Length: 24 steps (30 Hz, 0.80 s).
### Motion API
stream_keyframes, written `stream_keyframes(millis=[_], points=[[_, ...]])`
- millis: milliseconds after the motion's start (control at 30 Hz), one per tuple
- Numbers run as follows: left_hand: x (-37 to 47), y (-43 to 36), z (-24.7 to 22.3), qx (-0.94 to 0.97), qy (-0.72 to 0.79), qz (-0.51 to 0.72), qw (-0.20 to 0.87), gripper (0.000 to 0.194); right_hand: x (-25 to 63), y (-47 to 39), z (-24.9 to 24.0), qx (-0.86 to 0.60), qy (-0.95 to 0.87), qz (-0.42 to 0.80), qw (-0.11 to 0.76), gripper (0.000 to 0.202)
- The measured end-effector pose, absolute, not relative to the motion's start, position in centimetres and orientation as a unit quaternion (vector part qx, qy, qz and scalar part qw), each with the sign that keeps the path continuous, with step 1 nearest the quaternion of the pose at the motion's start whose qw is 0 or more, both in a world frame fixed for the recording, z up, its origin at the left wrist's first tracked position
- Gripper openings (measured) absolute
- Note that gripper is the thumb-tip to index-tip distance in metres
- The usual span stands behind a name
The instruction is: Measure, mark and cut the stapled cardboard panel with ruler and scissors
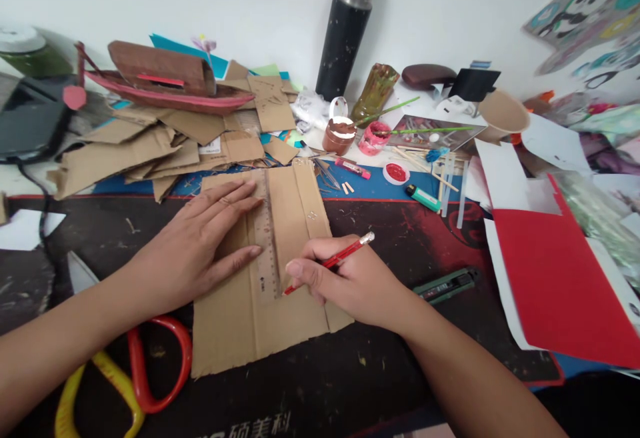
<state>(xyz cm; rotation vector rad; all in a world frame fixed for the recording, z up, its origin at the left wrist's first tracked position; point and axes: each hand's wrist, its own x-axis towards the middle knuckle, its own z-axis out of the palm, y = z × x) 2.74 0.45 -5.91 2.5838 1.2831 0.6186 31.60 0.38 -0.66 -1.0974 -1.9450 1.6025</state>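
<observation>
A piece of brown cardboard (295,318) lies on the dark mat in front of me, with a clear ruler (267,251) along its middle. My left hand (215,238) rests flat on the cardboard, fingers stretched out and fingertips pressing at the ruler's left edge. In my right hand (340,285) is a red pencil (345,251), pinched between thumb and fingers. Its tip is down close to the ruler's right edge, near the lower end. Under my left forearm lie scissors (165,358) with one red and one yellow handle, their blades partly hidden.
A green utility knife (445,286) lies right of my right hand, beyond it red paper (565,278). Behind the cardboard are scraps (125,158), a model boat (165,88), paint pots (340,135), a turquoise lighter (423,197) and a tall black thermos (345,38).
</observation>
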Motion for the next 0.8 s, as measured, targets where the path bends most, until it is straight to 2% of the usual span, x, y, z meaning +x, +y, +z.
stream_keyframes(millis=[800], points=[[2.79,0.38,-5.8,0.876,0.427,0.21,0.082,0.067,31.61,0.33,-0.6,-0.391,-0.691,0.574,0.199,0.056]])
